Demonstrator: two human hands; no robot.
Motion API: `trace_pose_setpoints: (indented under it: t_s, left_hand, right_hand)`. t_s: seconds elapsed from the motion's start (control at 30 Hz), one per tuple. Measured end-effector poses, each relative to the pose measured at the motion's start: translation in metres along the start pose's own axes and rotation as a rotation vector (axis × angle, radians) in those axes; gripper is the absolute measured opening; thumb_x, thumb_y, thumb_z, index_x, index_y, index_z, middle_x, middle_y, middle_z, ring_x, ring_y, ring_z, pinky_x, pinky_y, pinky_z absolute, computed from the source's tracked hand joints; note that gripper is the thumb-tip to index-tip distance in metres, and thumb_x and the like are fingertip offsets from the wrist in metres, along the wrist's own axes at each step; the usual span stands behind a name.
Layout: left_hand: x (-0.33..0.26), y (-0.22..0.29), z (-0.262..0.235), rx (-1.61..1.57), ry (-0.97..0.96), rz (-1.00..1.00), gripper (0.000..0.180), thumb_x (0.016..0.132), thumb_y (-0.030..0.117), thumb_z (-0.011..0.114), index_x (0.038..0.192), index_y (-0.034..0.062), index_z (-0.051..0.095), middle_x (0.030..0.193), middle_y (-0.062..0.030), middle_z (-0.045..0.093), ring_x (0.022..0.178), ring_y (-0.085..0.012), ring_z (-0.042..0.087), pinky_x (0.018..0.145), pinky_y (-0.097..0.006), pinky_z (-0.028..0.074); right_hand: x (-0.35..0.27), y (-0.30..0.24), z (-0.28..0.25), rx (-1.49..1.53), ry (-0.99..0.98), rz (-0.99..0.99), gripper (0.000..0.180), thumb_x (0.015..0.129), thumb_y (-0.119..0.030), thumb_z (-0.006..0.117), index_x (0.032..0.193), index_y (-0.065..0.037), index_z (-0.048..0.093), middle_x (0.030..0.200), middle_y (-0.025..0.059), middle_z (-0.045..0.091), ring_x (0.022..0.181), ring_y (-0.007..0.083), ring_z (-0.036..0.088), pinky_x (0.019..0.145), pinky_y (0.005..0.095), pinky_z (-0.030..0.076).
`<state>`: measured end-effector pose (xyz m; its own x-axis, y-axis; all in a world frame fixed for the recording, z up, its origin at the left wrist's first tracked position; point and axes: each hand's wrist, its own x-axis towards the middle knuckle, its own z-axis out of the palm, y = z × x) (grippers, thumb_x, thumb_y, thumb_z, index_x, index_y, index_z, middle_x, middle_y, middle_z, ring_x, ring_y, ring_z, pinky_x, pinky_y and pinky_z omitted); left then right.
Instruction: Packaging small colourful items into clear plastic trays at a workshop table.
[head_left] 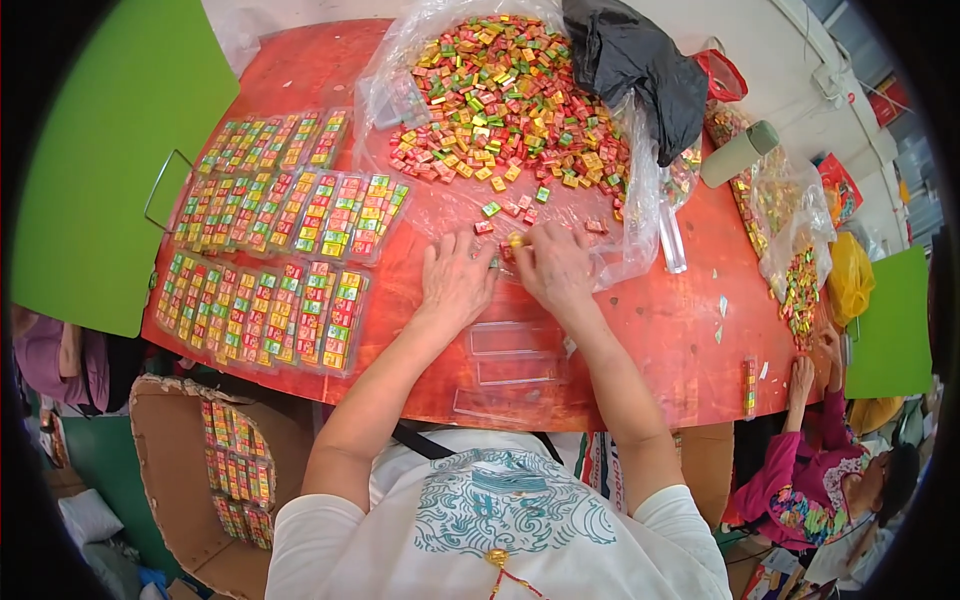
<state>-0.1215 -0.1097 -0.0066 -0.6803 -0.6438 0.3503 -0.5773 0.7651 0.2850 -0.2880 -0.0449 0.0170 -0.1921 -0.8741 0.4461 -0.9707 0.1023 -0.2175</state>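
My right hand (556, 268) has its fingertips closed on a small yellow wrapped candy (516, 240), with a red one (507, 252) right beside it. Close by on the left, my left hand (458, 275) rests with fingers stretched forward and slightly apart; what lies under its thumb side is hard to make out. A few loose candies (490, 209) lie just beyond my fingertips on clear plastic sheeting. Farther off spreads a large heap of red, yellow and green wrapped candies (500, 100) on an opened clear bag (644, 200). Between my forearms are several clear plastic trays (515, 338) without candies.
Rows of filled candy trays (265, 310) cover the left of the red table (650, 340). A black plastic bag (640, 70) and a pale green bottle (740, 153) stand beyond the heap. At the right, another person's hands (803, 378) work by a candy pile. A cardboard box (165, 470) sits below left.
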Motion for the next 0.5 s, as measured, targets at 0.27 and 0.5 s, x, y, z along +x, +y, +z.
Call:
trace_pose_setpoints:
  t_s: [0.27, 0.5]
  left_hand:
    - [-0.004, 0.0, 0.002, -0.014, 0.02, -0.105, 0.046, 0.084, 0.027, 0.07, 0.128, 0.014, 0.063, 0.126, -0.0141, 0.056, 0.116, -0.0317, 0.051, 0.091, -0.047, 0.039]
    - [-0.005, 0.001, 0.001, 0.0, 0.084, -0.082, 0.051, 0.086, 0.029, 0.068, 0.134, 0.0143, 0.059, 0.126, -0.0141, 0.055, 0.116, -0.0321, 0.05, 0.092, -0.048, 0.038]
  right_hand:
    - [-0.005, -0.013, 0.006, -0.096, 0.02, -0.086, 0.018, 0.084, -0.025, 0.072, 0.089, -0.008, 0.064, 0.089, 0.0098, 0.061, 0.09, 0.0291, 0.061, 0.09, 0.0458, 0.04]
    - [-0.003, -0.013, 0.002, -0.017, -0.024, -0.175, 0.021, 0.086, -0.024, 0.07, 0.098, -0.008, 0.063, 0.088, 0.0094, 0.061, 0.091, 0.0278, 0.062, 0.088, 0.0448, 0.041]
